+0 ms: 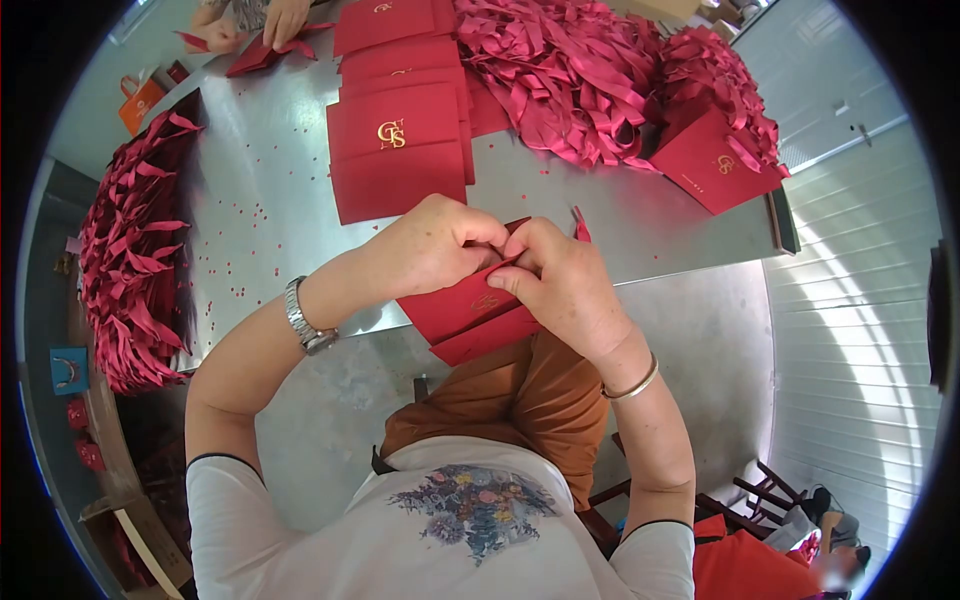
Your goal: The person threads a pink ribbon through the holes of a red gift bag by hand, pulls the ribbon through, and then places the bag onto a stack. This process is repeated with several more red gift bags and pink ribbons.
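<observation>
Both hands meet at the upper edge of a red bag (465, 305) with a gold emblem, held just over the table's near edge. My left hand (435, 245) is closed at that edge, its fingertips pinched together. Opposite it, my right hand (565, 275) grips the same edge between thumb and curled fingers. A bit of red ribbon (581, 224) sticks up behind my right hand. The fingertips hide what lies between them. Beyond my left hand lies a stack of flat red bags (395, 150) with gold lettering.
The metal table (255, 200) bears a large heap of red ribbons (560, 80) and another red bag (715, 160) at the right. A row of ribboned bags (135, 250) lines the left edge. Another person's hands (285, 22) work at the far left.
</observation>
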Available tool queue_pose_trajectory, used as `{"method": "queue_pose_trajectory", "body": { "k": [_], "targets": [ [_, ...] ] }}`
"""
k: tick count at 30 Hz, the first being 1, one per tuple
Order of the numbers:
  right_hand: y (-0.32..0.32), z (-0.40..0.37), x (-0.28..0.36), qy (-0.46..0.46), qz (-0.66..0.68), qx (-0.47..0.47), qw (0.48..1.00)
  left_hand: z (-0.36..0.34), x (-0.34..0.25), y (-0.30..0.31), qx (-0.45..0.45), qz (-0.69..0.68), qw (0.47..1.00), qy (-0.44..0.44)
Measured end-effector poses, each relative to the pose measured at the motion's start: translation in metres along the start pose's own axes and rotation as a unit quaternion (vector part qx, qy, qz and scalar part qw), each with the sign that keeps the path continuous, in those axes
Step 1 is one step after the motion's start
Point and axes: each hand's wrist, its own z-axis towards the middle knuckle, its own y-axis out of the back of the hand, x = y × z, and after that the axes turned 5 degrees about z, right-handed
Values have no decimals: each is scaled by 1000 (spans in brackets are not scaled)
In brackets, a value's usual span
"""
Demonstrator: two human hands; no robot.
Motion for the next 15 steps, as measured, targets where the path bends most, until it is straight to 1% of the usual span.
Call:
{"method": "queue_pose_trajectory", "body": {
  "k": [1, 3, 5, 6, 8, 9, 11, 12, 13, 15],
  "targets": [
    [-2, 0, 0, 10, 4, 1, 1000, 0, 1, 2, 0, 1, 1000, 4],
    [-2, 1, 5, -3, 1, 8, 1000, 1, 3, 6, 17, 16, 999, -25],
    [-1, 2, 8, -20, 6, 14, 1000, -2, -2, 13, 8, 35, 999, -9],
    [-3, 1, 6, -22, 7, 18, 1000, -3, -2, 14, -15, 42, 999, -25],
    [-5, -1, 1, -10, -6, -7, 1000, -5, 7, 20, -82, 137, 983, -92],
    [-4, -2, -1, -11, -7, -4, 1000, -8, 8, 28, -111, 156, 980, -54],
    [1, -3, -6, -65, 19, 5, 998, -12, 21, 41, -115, 91, 988, 44],
    [2, -2, -6, -77, 19, 16, 997, -14, 24, 46, -91, 91, 990, 65],
    [1, -2, -5, -78, 20, 18, 997, -15, 25, 43, -90, 90, 990, 67],
    [-2, 0, -5, -61, 12, 16, 998, -16, 23, 37, -150, 52, 985, 72]
  ]
}}
